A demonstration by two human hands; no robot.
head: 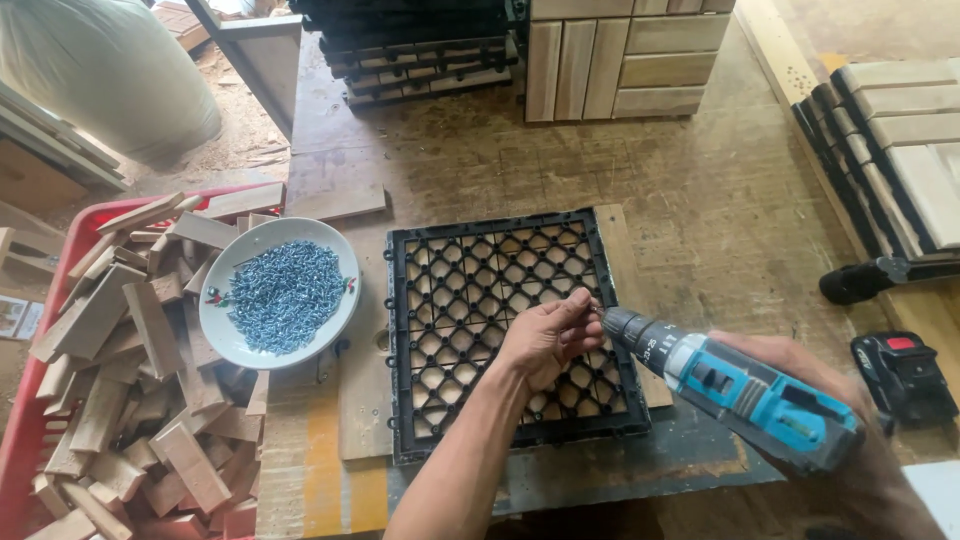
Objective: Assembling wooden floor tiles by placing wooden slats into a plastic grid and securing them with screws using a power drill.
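A black plastic grid tile (470, 270) lies face down over wooden slats on the workbench. My left hand (548, 335) rests on the grid's right half, its fingertips pinching a small screw at the tip of a drill. My right hand (800, 375) grips a blue and grey cordless drill (735, 385), which points left toward that screw. A white bowl (345, 285) heaped with silver screws (283, 293) sits just left of the grid.
A red crate (20, 440) full of short wood offcuts fills the left. Stacked black grids (420, 50) and finished wooden tiles (620, 55) stand at the back, more tiles (900, 140) at right. A spare black battery (905, 375) lies right of the drill.
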